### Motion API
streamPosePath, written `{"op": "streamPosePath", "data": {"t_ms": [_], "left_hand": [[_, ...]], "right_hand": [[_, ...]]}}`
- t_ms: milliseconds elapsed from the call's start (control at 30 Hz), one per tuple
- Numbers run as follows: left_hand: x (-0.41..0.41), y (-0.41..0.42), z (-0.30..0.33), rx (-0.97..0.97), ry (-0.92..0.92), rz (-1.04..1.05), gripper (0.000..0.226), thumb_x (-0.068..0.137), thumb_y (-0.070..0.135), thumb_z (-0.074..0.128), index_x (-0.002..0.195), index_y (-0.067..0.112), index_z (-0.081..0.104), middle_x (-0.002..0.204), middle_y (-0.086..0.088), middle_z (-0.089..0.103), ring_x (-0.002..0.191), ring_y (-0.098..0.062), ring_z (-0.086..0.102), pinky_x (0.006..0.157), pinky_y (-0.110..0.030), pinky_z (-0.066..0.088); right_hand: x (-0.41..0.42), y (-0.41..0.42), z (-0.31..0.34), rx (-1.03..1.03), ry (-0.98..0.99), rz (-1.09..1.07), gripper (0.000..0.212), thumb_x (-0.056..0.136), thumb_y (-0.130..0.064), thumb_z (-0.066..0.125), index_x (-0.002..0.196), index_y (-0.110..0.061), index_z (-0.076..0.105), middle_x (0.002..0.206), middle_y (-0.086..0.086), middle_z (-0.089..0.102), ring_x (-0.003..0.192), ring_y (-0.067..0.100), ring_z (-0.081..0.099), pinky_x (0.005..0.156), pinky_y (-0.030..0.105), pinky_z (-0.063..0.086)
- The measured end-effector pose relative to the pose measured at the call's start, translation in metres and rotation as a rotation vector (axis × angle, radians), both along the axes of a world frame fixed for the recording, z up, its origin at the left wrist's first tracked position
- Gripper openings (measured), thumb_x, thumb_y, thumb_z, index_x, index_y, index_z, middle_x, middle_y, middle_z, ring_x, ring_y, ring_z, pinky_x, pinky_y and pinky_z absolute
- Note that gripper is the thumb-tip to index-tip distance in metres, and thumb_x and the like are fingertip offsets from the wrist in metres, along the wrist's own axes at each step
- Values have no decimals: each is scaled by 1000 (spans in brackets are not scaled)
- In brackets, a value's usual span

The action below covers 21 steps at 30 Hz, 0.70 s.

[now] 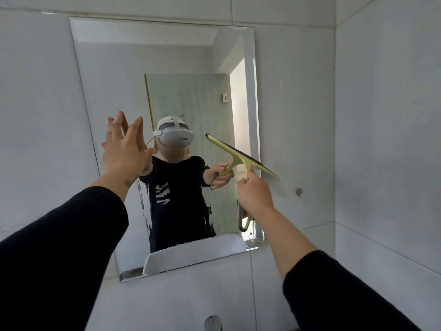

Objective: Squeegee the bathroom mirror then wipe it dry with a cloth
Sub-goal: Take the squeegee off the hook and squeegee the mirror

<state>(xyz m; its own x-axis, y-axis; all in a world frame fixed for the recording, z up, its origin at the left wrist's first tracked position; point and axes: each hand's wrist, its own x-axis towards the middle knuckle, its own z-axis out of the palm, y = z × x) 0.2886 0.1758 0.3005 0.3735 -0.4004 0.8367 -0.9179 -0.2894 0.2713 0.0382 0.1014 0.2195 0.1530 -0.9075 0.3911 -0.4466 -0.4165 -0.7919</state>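
Your right hand [255,194] grips the handle of the yellow squeegee [241,156], its blade tilted against the right side of the mirror [152,68]. Your left hand [124,151] is raised, fingers spread, at the mirror's left edge.

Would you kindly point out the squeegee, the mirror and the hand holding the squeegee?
squeegee [241,156]: head view, on the yellow blade bar just above the neck.
mirror [143,60]: head view, on bare glass in the upper left part.
right hand [254,191]: head view, on the back of the hand, closed around the handle.
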Motion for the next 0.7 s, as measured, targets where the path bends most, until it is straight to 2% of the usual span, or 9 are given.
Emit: {"op": "streamPosePath", "data": {"t_ms": [67,133,200,333,433,567,667,700], "left_hand": [[0,1,0,3,-8,2,74,84,37,67,143,36,23,157,4,-3,145,-21,-6,109,-54,30],[0,2,0,12,-9,9,74,84,37,66,144,36,23,157,4,-3,145,-20,-6,109,-53,29],[0,2,1,18,-8,17,74,84,37,66,144,36,22,157,4,-3,145,-20,-6,110,-53,28],[1,5,2,35,-31,3,72,85,39,64,144,35,23,158,3,-1,145,-21,-4,111,-54,25],[10,16,0,41,-108,71,68,87,43,58,145,33,23,158,-2,8,145,-23,1,113,-52,19],[31,36,-10,51,-96,159,68,88,44,56,145,36,20,157,-3,12,145,-24,2,114,-56,13],[43,54,-13,47,-58,174,66,90,46,52,146,35,18,158,-1,10,146,-22,-1,114,-55,10],[45,60,-13,45,-48,177,65,91,47,50,147,35,17,159,0,9,146,-21,-2,115,-55,9]], "right_hand": [[8,11,2,41,-55,17,56,101,-17,28,154,-22,9,73,3,50,54,13,48,32,18,32],[16,22,2,56,-91,31,57,102,-17,28,154,-21,6,71,0,49,50,9,44,30,15,27],[24,31,2,81,-138,51,56,103,-18,29,154,-21,6,77,2,53,50,8,45,29,14,29],[40,47,2,134,-210,84,56,103,-19,29,154,-20,5,94,12,59,48,7,46,21,10,23],[52,57,1,142,-241,100,57,103,-19,30,154,-20,4,96,12,59,47,8,47,21,11,24],[72,68,-3,114,-227,110,57,103,-21,29,154,-20,4,94,8,57,51,9,49,23,12,28],[94,77,-9,73,-188,117,57,102,-23,29,154,-20,5,90,9,61,61,16,57,38,23,46],[102,80,-12,45,-162,121,57,102,-23,29,154,-18,6,92,11,62,65,18,58,44,27,47]]}}
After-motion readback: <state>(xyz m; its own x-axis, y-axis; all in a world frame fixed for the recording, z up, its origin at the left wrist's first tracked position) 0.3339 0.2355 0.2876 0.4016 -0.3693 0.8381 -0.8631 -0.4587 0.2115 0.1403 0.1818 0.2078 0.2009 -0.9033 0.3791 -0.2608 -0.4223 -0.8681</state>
